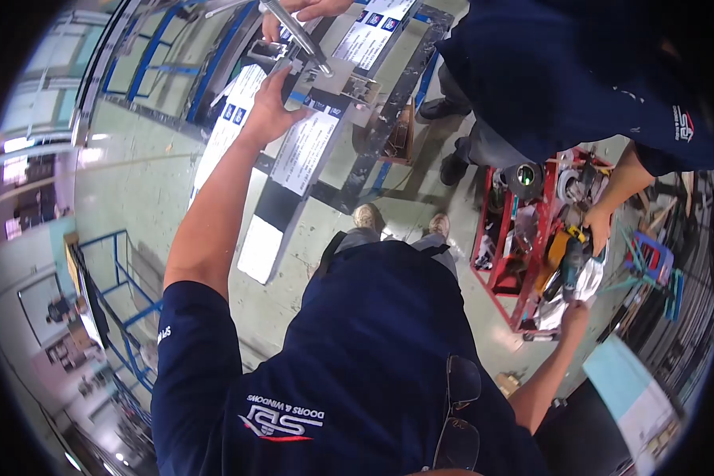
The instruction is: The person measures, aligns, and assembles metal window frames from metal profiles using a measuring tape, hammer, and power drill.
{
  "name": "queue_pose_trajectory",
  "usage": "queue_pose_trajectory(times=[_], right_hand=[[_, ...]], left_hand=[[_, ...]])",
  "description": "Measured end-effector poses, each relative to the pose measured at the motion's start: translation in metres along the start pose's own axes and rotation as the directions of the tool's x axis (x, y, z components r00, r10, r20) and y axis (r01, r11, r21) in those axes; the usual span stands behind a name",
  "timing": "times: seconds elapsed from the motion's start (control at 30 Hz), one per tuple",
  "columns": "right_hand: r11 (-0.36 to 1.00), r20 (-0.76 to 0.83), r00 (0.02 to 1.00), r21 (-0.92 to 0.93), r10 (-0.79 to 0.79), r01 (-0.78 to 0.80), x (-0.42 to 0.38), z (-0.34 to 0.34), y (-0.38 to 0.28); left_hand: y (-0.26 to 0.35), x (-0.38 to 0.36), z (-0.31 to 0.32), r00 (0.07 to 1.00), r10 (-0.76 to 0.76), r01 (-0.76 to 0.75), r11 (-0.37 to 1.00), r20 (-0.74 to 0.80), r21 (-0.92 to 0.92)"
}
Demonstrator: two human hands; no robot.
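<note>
My left hand (271, 113) reaches forward with thumb and fingers spread, resting on a long profile with white printed labels (308, 151). Just beyond its fingertips is a metal plate (335, 78), where the end of a silver rod-like tool (297, 36) rests. My right hand (575, 316) is off to the right, its fingers closed at the front end of a power drill (571, 266). A co-worker's hand (598, 222) is at the drill's other end. Another person's hands (313, 9) are beside the silver tool at the top.
A red tool cart (517, 317) with tape rolls and loose items stands at the right, beside a co-worker in dark blue (555, 79). Blue metal frames (119, 278) stand at the left. A dark work frame (381, 119) supports the profiles.
</note>
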State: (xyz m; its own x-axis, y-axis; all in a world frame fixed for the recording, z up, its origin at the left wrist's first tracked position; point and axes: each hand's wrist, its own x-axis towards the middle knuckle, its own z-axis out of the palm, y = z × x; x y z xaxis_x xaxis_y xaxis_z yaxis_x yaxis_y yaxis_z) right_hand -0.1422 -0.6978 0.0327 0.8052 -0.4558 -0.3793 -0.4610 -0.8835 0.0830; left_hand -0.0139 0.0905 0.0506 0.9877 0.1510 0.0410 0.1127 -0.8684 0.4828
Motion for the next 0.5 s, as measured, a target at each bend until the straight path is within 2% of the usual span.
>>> queue_pose_trajectory(times=[0.03, 0.07, 0.1, 0.13, 0.17, 0.2, 0.23, 0.27, 0.3, 0.33, 0.37, 0.4, 0.5], right_hand=[[0.953, 0.004, 0.980, 0.232, -0.200, 0.194, -0.034, 0.031, 0.002], [0.818, -0.040, 0.923, 0.448, -0.383, 0.359, -0.068, 0.056, 0.001], [0.719, 0.209, 0.955, 0.695, -0.211, 0.007, -0.112, 0.037, -0.046], [0.590, 0.349, 0.917, 0.788, -0.194, -0.175, -0.140, 0.028, -0.104], [0.446, 0.482, 0.859, 0.816, -0.174, -0.368, -0.167, 0.017, -0.162], [0.390, 0.477, 0.846, 0.845, -0.239, -0.366, -0.176, 0.023, -0.199], [0.257, 0.428, 0.842, 0.898, -0.329, -0.356, -0.181, 0.033, -0.237], [0.171, 0.445, 0.809, 0.896, -0.384, -0.411, -0.180, 0.038, -0.278], [0.056, 0.314, 0.794, 0.941, -0.521, -0.335, -0.177, 0.045, -0.315], [-0.020, 0.327, 0.804, 0.922, -0.497, -0.388, -0.180, 0.042, -0.359], [-0.123, 0.254, 0.792, 0.917, -0.555, -0.380, -0.177, 0.050, -0.397], [-0.114, 0.348, 0.776, 0.875, -0.526, -0.470, -0.177, 0.045, -0.432], [-0.220, 0.304, 0.756, 0.835, -0.580, -0.505, -0.172, 0.053, -0.502]], left_hand=[[-0.006, 0.008, 0.001, 0.997, 0.077, -0.077, 0.997, 0.001, 0.014], [-0.011, 0.015, 0.003, 0.988, 0.155, -0.155, 0.988, 0.010, 0.028], [-0.013, 0.020, 0.005, 0.987, 0.160, -0.162, 0.985, 0.031, 0.056], [-0.019, 0.026, 0.008, 0.981, 0.183, -0.186, 0.981, 0.057, 0.048], [-0.023, 0.033, 0.012, 0.966, 0.249, -0.255, 0.961, 0.069, 0.103], [-0.024, 0.041, 0.017, 0.945, 0.317, -0.326, 0.933, 0.079, 0.154], [-0.023, 0.045, 0.020, 0.950, 0.290, -0.308, 0.929, 0.115, 0.207], [-0.019, 0.049, 0.023, 0.941, 0.314, -0.335, 0.921, 0.128, 0.197], [-0.015, 0.050, 0.025, 0.951, 0.268, -0.297, 0.930, 0.154, 0.214], [-0.011, 0.052, 0.025, 0.961, 0.218, -0.255, 0.938, 0.172, 0.236], [-0.007, 0.052, 0.024, 0.964, 0.210, -0.246, 0.939, 0.165, 0.240], [-0.005, 0.052, 0.025, 0.959, 0.225, -0.262, 0.935, 0.170, 0.240], [-0.007, 0.057, 0.027, 0.964, 0.196, -0.234, 0.947, 0.182, 0.221]])
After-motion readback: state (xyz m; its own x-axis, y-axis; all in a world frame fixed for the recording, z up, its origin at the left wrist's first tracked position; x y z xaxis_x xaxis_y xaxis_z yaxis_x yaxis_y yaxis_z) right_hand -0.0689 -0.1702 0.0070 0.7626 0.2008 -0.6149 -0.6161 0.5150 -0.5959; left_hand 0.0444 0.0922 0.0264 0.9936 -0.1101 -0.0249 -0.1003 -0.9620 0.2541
